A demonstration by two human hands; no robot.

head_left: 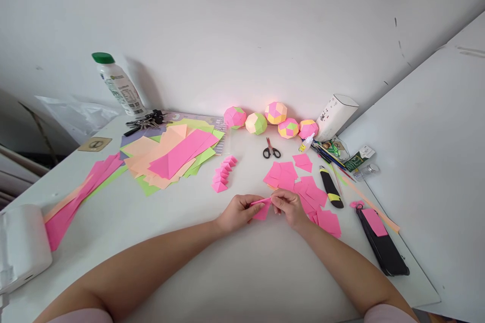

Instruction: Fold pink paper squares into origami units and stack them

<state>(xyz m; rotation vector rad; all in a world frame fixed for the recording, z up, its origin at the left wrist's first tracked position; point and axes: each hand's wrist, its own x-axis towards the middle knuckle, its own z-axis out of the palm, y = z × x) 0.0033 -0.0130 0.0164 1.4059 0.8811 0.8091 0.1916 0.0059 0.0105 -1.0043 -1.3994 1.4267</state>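
My left hand [239,212] and my right hand [288,206] meet over the white table [182,247], both pinching one small pink paper piece [262,208] that is partly folded. Loose pink paper squares [291,179] lie just behind and to the right of my right hand. A row of folded pink units [223,174] sits behind my left hand.
A pile of pink, peach and green sheets [170,154] lies at back left, with pink strips [76,199] beside it. Several paper balls [276,112], scissors [271,150], a cutter [331,187], a black phone [382,242], keys [146,121] and a bottle [117,83] stand around.
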